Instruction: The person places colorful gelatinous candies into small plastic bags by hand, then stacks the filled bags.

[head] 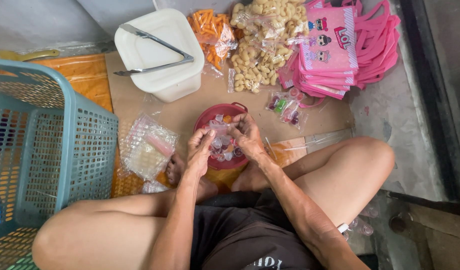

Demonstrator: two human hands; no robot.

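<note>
My left hand [200, 145] and my right hand [246, 134] meet over a dark red bowl [212, 114] on the floor in front of me. Between their fingertips both hands pinch a small clear plastic bag [219, 129]. Inside the bowl lie several small clear jelly cups [224, 150], some with coloured tops. A stack of empty clear bags [148, 146] lies just left of my left hand.
A teal plastic basket [50, 135] stands at the left. Behind the bowl are a white lidded tub [162, 62] with metal tongs [155, 50], bags of shell snacks [262, 40] and orange sticks [212, 32], a pile of pink bags [340, 50], and one filled small bag [286, 106].
</note>
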